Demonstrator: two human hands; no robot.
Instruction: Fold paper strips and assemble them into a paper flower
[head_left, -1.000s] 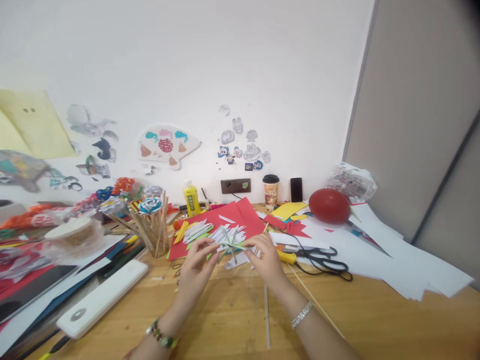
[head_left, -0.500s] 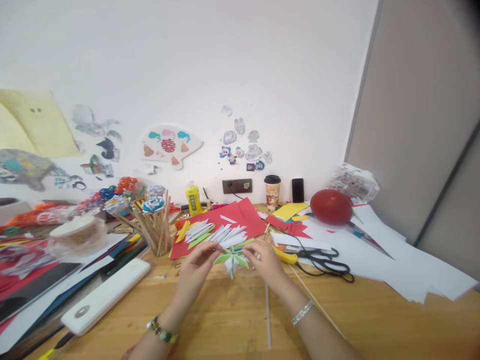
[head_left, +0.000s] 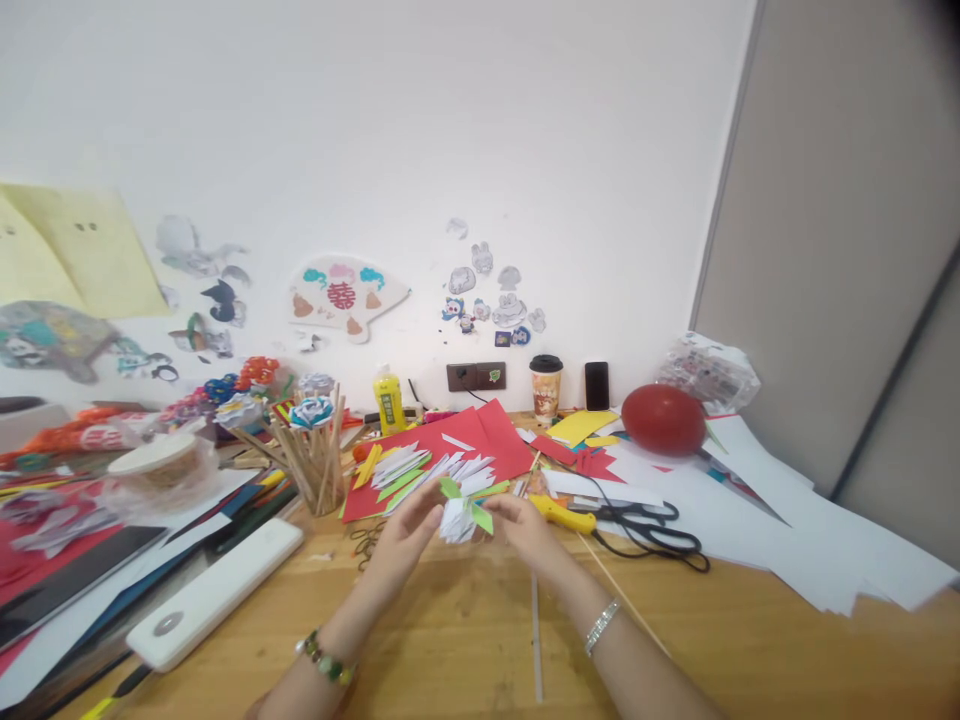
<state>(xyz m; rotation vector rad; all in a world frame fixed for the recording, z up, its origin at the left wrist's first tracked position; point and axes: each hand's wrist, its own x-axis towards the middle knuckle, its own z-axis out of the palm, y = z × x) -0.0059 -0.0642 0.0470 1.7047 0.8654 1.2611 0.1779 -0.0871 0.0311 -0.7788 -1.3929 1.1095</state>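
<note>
Between my hands, just above the wooden table, is a folded paper flower (head_left: pixel 457 522) with white petals and green leaf-like pieces. My left hand (head_left: pixel 411 522) grips its left side, fingers curled behind it. On the right, my right hand (head_left: pixel 523 524) pinches near a green piece at the flower's edge; its fingertips are partly hidden. Behind the flower, folded white and green paper strips (head_left: pixel 465 468) lie on red paper (head_left: pixel 496 432). Close to my right hand rests a yellow-handled glue gun (head_left: pixel 564 514).
Black-handled scissors (head_left: pixel 667 538) and a dark cord lie to the right. White paper sheets (head_left: pixel 795 555) spread beyond, near a red balloon (head_left: pixel 663 419). Toward the left are a white elongated device (head_left: pixel 217 592) and a holder of sticks (head_left: pixel 319 470). A lidded cup (head_left: pixel 546 388) stands behind.
The paper flower has been turned: its green star-shaped side faced me before, and now its white petals show more. Both hands stay close around it. The view has shifted slightly.
</note>
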